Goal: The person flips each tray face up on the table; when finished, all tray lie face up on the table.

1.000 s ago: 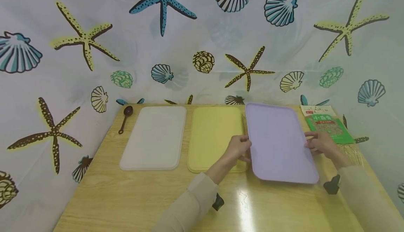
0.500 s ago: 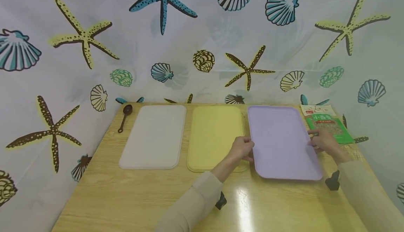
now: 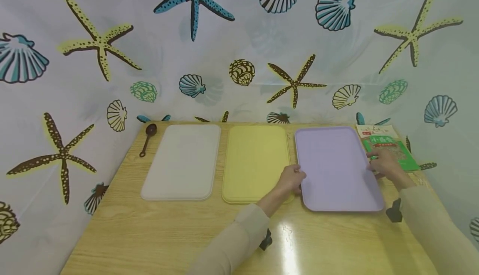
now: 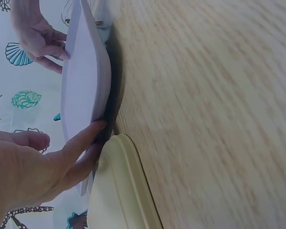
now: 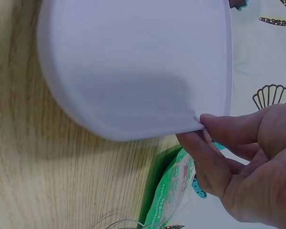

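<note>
A light purple tray (image 3: 337, 167) lies low over the right part of the table, with a shadow under its edge in the left wrist view. My right hand (image 3: 386, 165) pinches its right rim, thumb on top and fingers below, as the right wrist view shows. On the other side my left hand (image 3: 290, 179) has fairly straight fingers (image 4: 81, 143) touching the left rim, while its thumb stands apart above. Beside that hand lies a yellow tray (image 3: 256, 163). Beyond the right hand is a green and white seed packet (image 3: 391, 148).
Left of the yellow tray a white tray (image 3: 183, 163) lies on the wooden table (image 3: 168, 233). A dark brown spoon (image 3: 151, 130) rests at the back left corner. A curtain (image 3: 232, 25) printed with shells and starfish hangs right behind the table. Thin wire loops (image 5: 128, 223) show near the packet.
The purple tray has come down, moved slightly right and straightened beside the yellow one. Both hands have moved right with it, and the left hand's grip has loosened.
</note>
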The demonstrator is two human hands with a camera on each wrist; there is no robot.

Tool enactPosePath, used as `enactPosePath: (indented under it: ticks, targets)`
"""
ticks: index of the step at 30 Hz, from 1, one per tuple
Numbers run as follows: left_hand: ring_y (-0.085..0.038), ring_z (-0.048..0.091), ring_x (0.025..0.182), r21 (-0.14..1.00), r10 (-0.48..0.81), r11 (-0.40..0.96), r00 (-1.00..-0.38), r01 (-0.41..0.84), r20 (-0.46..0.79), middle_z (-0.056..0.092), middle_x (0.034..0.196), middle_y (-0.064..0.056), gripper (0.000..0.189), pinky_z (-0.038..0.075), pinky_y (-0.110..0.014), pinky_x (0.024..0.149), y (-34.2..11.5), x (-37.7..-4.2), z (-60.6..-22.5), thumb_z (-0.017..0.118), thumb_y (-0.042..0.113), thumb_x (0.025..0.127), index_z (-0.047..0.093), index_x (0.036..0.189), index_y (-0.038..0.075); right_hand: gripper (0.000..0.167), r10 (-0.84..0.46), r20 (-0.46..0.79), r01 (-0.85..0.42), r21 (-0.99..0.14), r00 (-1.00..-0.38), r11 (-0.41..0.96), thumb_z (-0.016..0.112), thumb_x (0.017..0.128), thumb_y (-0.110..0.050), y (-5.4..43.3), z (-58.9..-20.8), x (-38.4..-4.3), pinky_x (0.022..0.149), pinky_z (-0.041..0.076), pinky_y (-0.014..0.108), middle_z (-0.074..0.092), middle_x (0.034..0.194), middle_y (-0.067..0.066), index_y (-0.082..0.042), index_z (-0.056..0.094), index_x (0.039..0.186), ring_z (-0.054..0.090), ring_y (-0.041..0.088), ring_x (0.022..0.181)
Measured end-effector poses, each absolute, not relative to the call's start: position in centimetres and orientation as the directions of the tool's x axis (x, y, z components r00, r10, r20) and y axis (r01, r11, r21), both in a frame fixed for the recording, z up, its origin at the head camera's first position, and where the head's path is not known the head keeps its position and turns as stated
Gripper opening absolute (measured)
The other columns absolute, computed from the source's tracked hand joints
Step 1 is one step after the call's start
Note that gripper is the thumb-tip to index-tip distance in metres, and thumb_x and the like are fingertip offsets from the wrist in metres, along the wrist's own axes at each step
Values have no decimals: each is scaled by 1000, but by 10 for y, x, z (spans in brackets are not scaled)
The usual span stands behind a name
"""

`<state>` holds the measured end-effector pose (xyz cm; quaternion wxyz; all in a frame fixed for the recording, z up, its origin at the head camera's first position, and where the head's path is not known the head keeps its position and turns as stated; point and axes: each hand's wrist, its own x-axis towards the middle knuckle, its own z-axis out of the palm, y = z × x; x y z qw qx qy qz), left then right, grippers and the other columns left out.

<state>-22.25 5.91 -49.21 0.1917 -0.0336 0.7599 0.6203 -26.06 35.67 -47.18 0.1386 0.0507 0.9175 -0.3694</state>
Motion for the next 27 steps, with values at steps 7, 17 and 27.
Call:
enactPosePath:
  ticks: [7, 17, 27]
  targets:
    - [-30, 62, 104, 934, 178, 217, -929, -285, -325, 49, 137, -26, 51, 59, -36, 76, 63, -221, -494, 54, 5, 90, 43, 139, -7, 50, -5, -273, 181, -650, -962, 738, 52, 81, 7, 360, -472, -261, 64, 60, 42, 45, 120, 46, 24, 41, 127, 60, 51, 98]
    - [-35, 61, 104, 959, 221, 195, -943, -206, -248, 48, 139, -24, 50, 56, -39, 84, 54, -214, -484, 52, 8, 92, 43, 139, -7, 52, 9, -265, 179, -628, -964, 757, 54, 77, 7, 360, -468, -262, 59, 60, 40, 48, 116, 45, 25, 43, 124, 63, 44, 89]
    - [-41, 54, 118, 972, 223, 177, -956, -154, -192, 48, 138, -25, 50, 57, -40, 82, 45, -210, -477, 51, 8, 93, 41, 140, -7, 51, 58, -281, 223, -604, -958, 765, 58, 76, 8, 363, -477, -270, 57, 59, 38, 55, 105, 40, 24, 45, 122, 66, 38, 80]
